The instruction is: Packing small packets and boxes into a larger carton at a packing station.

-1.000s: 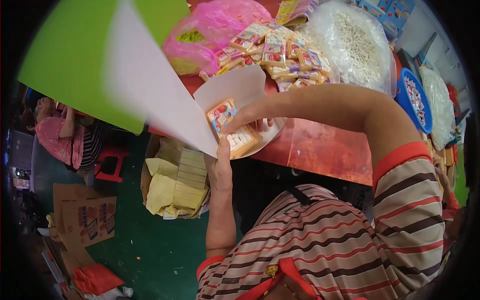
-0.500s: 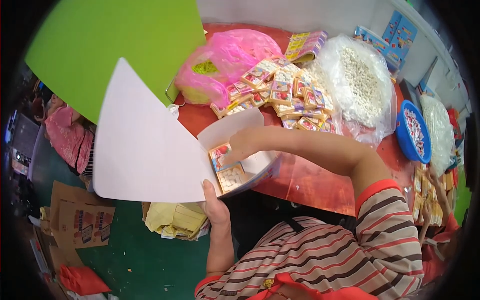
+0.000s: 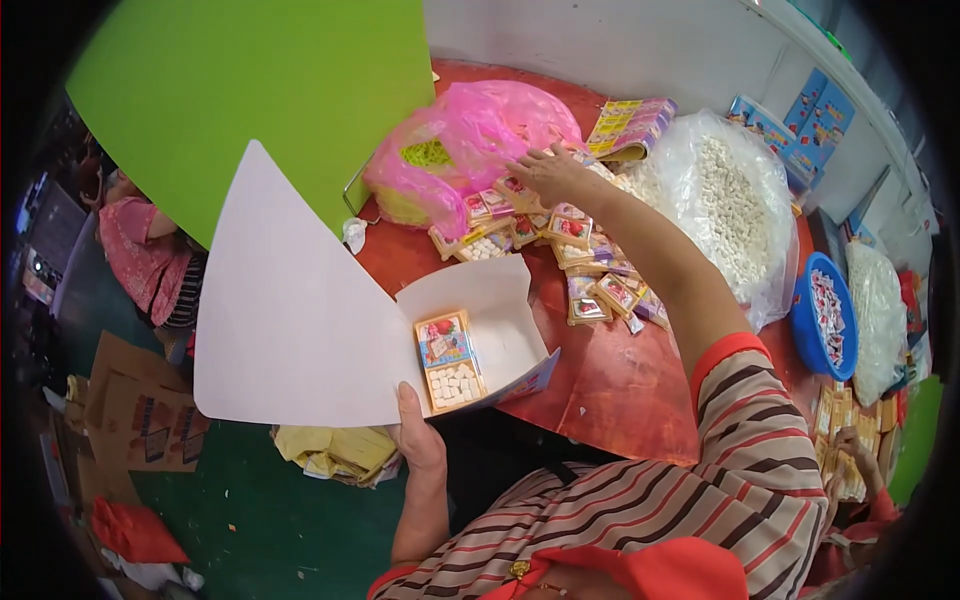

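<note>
My left hand grips the near edge of an open white-lined cardboard box, its thumb on the inside. The box's large lid flap stands out to the left. Inside it, against the left wall, lies a small orange-rimmed tray pack of white pieces with a strawberry-printed label. Over the table my right arm reaches out. My right hand has its fingers spread above a heap of similar packs; parts of the heap are hidden under the hand and forearm.
Beyond the box, a pink plastic bag with green contents rests on the red table. A clear bag of white pieces and a blue basin of small wrapped items stand right. Other people work at both sides. A green panel rises left.
My right hand has left the inside of the box and moved up to the heap of packs. The pack stays in the box, fully visible now. My left hand keeps its hold.
</note>
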The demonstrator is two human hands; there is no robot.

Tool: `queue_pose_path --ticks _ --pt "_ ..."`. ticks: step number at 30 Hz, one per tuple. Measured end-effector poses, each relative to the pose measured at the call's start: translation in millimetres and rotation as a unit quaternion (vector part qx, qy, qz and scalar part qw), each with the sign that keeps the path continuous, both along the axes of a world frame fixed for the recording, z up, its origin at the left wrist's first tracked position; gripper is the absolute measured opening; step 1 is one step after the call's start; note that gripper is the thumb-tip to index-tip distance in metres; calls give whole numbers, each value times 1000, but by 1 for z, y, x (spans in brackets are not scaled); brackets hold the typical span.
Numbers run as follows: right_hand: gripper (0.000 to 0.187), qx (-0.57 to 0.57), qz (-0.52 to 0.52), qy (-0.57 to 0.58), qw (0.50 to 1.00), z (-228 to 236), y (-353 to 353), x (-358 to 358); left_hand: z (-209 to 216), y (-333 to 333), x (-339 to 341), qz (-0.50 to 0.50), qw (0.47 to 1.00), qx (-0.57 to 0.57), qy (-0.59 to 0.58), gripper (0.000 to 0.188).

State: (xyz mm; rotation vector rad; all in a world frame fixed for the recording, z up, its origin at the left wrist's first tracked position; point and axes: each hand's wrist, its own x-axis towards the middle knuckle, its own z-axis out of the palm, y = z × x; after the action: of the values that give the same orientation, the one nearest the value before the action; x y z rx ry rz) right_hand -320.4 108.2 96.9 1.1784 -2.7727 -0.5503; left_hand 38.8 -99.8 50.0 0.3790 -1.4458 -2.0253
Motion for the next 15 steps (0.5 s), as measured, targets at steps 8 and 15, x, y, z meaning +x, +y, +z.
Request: queue_pose_path --ticks 8,15 --pt "62 -6 32 22 999 -9 3 -8 5 8 -13 14 996 85 -16 49" --pt "66 -263 -19 -56 963 22 5 17 -1 5 -17 -2 997 70 16 49"
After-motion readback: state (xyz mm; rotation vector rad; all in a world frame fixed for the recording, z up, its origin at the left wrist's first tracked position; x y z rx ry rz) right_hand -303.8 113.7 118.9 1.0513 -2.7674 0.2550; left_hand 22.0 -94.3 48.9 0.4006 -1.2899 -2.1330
